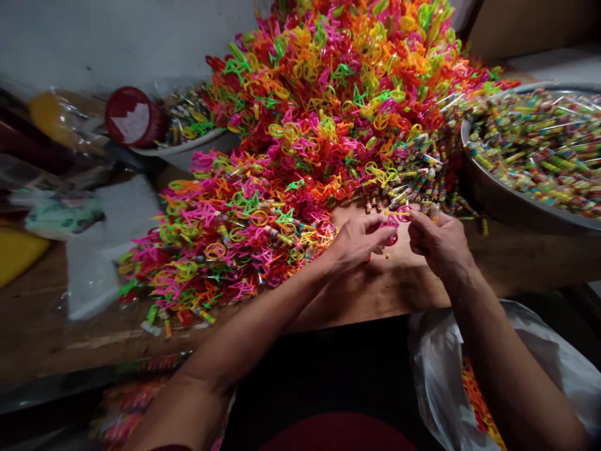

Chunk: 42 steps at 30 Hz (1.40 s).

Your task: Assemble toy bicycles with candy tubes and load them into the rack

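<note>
Near the front of a wooden table (399,285), my left hand (359,240) pinches a small pink plastic piece (393,220) shaped like a little bicycle. My right hand (436,241) is closed just to its right, fingertips at the piece's right side; a small clear-wrapped bit shows above those fingers, too blurred to make out. Behind and left of both hands rises a large heap of pink, orange, yellow and green plastic pieces (323,125). Several wrapped candy tubes (417,166) lie just behind my hands.
A wide metal basin (511,195) full of candy tubes stands at the right. At the left are a white bowl (188,147), a red lid (131,118) and white sheets (89,269). An open plastic bag (436,357) hangs below the table's front edge.
</note>
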{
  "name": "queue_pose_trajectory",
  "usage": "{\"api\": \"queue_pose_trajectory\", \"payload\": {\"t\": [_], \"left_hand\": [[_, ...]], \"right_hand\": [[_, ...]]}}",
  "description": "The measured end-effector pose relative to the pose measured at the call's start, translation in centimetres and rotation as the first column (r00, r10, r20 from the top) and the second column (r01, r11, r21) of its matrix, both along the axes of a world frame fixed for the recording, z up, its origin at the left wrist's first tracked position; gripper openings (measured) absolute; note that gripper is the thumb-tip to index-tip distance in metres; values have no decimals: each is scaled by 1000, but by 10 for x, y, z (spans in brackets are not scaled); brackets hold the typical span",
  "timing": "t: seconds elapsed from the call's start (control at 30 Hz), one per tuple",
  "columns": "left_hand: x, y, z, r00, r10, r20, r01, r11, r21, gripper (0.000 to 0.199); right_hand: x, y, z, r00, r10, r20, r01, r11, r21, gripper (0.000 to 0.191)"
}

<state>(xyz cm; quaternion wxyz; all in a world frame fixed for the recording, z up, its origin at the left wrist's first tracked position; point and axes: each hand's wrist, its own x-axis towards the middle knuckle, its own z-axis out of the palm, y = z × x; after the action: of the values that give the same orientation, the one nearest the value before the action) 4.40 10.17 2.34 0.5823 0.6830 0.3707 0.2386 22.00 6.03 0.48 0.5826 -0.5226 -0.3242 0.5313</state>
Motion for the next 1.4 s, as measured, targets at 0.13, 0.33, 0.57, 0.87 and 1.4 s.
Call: {"api": "queue_pose_trajectory", "payload": {"t": [0.13, 0.33, 0.57, 0.87, 1.4], "left_hand": [[5, -13, -5, 973, 209, 101, -156, 912, -380, 15], [-6, -19, -5, 952, 276, 132, -120, 733, -669, 9], [-1, -25, -9, 908, 368, 199, -105, 661, -743, 14], [0, -32, -12, 886, 398, 238, -107, 675, -731, 17], [-3, -43, -13, 903, 346, 254, -107, 756, -646, 17]], "right_hand": [[-4, -8, -1, 928, -47, 371, 12, 995, 96, 42], [9, -49, -14, 493, -111, 863, -70, 984, 166, 33], [5, -56, -25, 473, -91, 876, -328, 905, 271, 27], [-3, -59, -24, 519, -123, 846, -223, 936, 274, 23], [-7, -67, -25, 507, -150, 849, -253, 915, 313, 25]]}}
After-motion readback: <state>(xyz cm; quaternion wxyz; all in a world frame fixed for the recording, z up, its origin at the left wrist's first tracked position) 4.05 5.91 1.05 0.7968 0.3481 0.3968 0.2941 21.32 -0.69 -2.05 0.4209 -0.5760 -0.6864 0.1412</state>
